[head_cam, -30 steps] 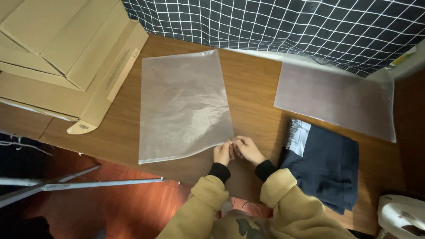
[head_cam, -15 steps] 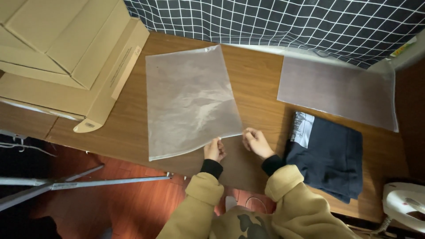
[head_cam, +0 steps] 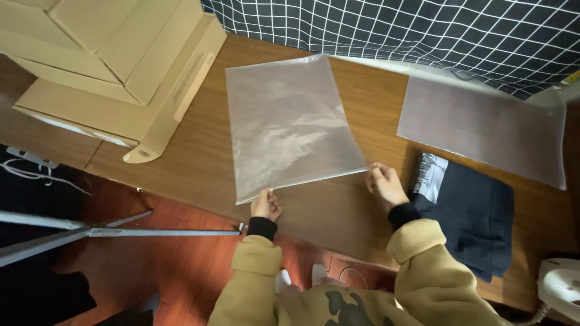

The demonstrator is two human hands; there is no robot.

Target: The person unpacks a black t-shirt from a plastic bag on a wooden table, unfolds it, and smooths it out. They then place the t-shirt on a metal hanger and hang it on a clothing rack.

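Note:
A frosted clear plastic bag (head_cam: 287,124) lies flat on the wooden table (head_cam: 338,211). My left hand (head_cam: 264,205) pinches the bag's near edge close to its left corner. My right hand (head_cam: 385,184) pinches the same edge at its right corner. Both arms wear tan sleeves with black cuffs. A folded dark garment (head_cam: 474,214) in a clear wrapper sits just right of my right hand.
A second stack of frosted plastic bags (head_cam: 483,130) lies at the back right. Large cardboard boxes (head_cam: 115,66) fill the left end. A black grid-pattern cloth (head_cam: 423,30) hangs behind. A tripod leg (head_cam: 121,232) stands on the floor; a white device (head_cam: 559,290) sits at lower right.
My hands were together at the middle of the bag's near edge; they have slid apart, left hand toward the left corner, right hand to the right corner.

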